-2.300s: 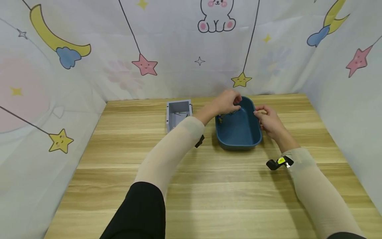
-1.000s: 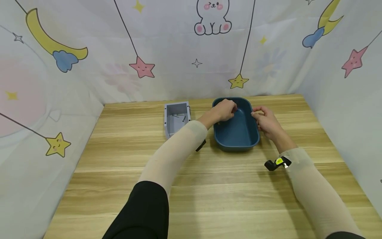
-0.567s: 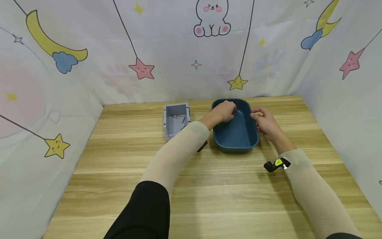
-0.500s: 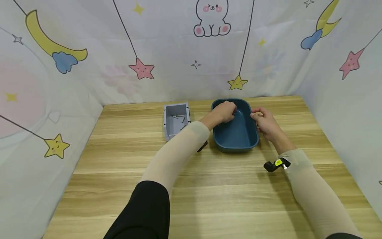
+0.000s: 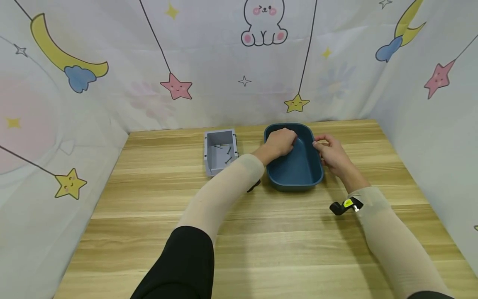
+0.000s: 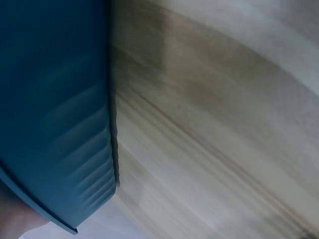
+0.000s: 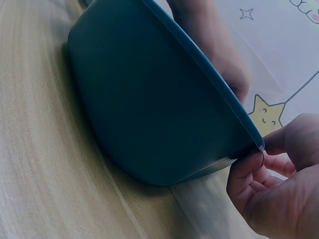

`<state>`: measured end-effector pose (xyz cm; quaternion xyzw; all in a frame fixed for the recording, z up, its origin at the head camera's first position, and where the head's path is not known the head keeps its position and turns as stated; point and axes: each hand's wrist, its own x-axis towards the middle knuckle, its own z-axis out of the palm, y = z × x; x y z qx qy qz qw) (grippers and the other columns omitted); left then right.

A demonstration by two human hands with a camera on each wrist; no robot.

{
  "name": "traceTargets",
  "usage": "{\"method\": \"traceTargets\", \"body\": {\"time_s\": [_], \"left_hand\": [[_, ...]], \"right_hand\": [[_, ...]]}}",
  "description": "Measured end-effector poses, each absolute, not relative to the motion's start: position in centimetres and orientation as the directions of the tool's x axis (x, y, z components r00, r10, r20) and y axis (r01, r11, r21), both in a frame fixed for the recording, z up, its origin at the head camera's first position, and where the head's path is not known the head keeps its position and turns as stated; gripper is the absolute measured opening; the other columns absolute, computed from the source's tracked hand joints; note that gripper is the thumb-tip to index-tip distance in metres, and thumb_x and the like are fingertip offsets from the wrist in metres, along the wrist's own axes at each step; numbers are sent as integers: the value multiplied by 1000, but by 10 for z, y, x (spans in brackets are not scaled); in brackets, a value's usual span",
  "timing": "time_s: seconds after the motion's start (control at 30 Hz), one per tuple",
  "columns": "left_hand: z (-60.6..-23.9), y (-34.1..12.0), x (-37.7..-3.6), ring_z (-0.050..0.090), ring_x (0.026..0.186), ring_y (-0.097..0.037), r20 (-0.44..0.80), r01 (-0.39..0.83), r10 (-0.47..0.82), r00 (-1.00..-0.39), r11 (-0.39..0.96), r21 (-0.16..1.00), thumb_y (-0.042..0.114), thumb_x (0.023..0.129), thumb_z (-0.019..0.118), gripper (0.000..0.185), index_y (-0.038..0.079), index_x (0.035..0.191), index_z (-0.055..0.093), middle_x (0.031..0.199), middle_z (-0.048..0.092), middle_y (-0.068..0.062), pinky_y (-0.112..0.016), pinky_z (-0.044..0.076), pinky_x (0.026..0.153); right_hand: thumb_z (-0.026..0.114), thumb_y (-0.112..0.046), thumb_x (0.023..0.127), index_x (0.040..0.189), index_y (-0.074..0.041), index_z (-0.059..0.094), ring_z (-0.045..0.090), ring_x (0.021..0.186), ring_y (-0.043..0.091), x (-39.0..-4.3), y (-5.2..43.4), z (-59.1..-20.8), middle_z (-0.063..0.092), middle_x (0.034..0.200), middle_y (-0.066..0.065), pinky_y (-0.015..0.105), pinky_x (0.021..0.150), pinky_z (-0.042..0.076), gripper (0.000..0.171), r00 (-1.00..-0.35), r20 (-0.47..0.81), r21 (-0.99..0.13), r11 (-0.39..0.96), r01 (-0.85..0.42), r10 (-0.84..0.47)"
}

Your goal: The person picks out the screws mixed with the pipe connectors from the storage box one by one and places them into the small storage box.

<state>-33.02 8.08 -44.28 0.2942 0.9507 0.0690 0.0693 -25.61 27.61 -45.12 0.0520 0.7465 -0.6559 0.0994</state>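
A wooden table [image 5: 261, 232] carries a blue tub [image 5: 298, 170] and grey box [image 5: 213, 160].

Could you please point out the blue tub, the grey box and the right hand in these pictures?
blue tub [image 5: 298, 168]: head view, on the bare inner floor of the tub.
grey box [image 5: 213, 157]: head view, on its inner floor near the left wall.
right hand [image 5: 332, 154]: head view, on the back of the hand.

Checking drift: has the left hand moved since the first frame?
Yes. The left hand dropped from above the blue tub's far rim down into it, lower against the gray box beside it.
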Motion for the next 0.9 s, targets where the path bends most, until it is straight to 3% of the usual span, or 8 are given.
{"method": "traceTargets", "body": {"time_s": [0.6, 0.9], "left_hand": [[-448, 81, -329, 58, 85, -14, -107, 550, 574, -812, 813, 188, 18, 108, 62, 12, 17, 97, 67, 96, 65, 2, -28, 49, 73], [-447, 79, -331, 59, 92, -14, -100, 601, 628, -772, 771, 209, 19, 106, 66, 6, 14, 106, 69, 104, 65, 0, -29, 51, 83]], "right_hand": [[54, -21, 112, 135, -5, 48, 51, 61, 7, -256, 275, -452, 56, 83, -4, 24, 49, 40, 29, -976, -210, -969, 145, 201, -52], [52, -20, 113, 139, -5, 47, 50, 60, 8, -257, 277, -451, 56, 83, -2, 25, 49, 40, 31, -969, -242, -963, 132, 233, -53]]}}
